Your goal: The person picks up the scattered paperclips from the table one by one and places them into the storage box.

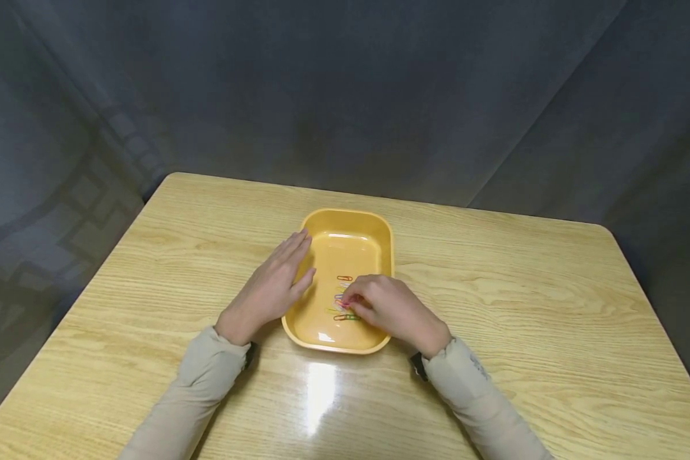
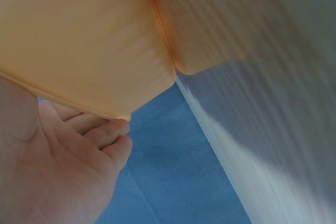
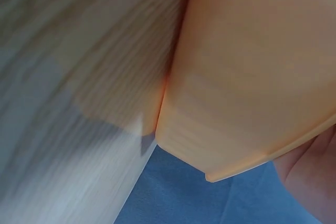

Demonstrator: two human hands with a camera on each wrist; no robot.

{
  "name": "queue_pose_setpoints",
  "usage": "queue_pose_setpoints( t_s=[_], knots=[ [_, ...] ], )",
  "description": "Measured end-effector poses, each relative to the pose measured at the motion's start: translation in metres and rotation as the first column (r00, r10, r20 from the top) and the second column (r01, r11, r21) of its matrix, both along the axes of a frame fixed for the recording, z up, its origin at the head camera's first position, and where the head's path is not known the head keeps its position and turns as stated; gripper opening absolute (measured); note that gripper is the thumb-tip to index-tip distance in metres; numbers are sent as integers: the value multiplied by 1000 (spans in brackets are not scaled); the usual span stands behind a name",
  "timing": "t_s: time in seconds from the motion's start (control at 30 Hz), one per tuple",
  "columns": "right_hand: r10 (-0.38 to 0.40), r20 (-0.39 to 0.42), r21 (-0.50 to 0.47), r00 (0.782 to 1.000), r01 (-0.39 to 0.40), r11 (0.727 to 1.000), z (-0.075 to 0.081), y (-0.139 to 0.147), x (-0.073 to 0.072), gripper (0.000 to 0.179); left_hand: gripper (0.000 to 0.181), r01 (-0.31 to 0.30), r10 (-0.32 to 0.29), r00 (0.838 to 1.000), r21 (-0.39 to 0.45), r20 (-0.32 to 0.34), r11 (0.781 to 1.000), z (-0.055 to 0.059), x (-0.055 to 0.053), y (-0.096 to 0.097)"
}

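A yellow plastic tray (image 1: 336, 349) holds a column of small coloured paper clips, among them an orange paper clip (image 1: 344, 278) at the far end. My right hand (image 1: 399, 310) reaches over the near right side, its thumb and forefinger pinching a pink paper clip (image 1: 345, 305) just at the column. Those fingertips partly cover the clips beneath. On the opposite side, my left hand (image 1: 273, 281) rests across the tray's left rim, fingers extended and thumb spread over the inside. Both wrist views show mostly the tray's outer wall; the right fingertips are hidden there.
The tray stands on a wood-grain table (image 1: 523, 306) that extends to both sides. Behind the table's far edge hangs a dark blue-grey curtain (image 1: 345, 96). Light reflects off the tabletop in front of the tray.
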State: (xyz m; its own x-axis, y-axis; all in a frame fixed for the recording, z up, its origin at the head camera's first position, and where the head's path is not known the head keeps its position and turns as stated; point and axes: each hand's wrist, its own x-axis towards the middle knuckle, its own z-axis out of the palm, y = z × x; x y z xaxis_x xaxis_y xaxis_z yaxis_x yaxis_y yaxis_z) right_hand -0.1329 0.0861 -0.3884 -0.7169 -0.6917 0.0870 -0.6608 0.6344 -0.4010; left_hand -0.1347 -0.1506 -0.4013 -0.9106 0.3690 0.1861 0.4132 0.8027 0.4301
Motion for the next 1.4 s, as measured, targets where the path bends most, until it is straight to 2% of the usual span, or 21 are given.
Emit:
queue_pose_setpoints(
  t_s=[0.4, 0.8, 1.03, 1.23, 1.4],
  knots=[
    [-13, -15, 15, 1000, 13, 1000, -3, 3, 0, 9, 60, 0, 0, 1000, 0, 8, 1000, 0, -2, 4],
    [-25, -31, 7, 999, 26, 1000, -8, 4, 3, 10, 59, 7, -7, 1000, 3, 12, 1000, -5, -1, 4],
    [-39, -38, -35, 999, 38, 999, -9, 4, 3, 12, 59, 6, -6, 1000, 0, 3, 1000, -5, -2, 3],
    [-39, -19, -122, 999, 36, 992, -7, 7, 1, 18, 61, 0, 0, 1000, 3, 26, 1000, -5, -2, 1],
    [-114, -71, -134, 991, 104, 986, -3, 18, -2, 30, 66, -7, 6, 998, 15, 62, 1000, -3, -2, -1]
  ],
)
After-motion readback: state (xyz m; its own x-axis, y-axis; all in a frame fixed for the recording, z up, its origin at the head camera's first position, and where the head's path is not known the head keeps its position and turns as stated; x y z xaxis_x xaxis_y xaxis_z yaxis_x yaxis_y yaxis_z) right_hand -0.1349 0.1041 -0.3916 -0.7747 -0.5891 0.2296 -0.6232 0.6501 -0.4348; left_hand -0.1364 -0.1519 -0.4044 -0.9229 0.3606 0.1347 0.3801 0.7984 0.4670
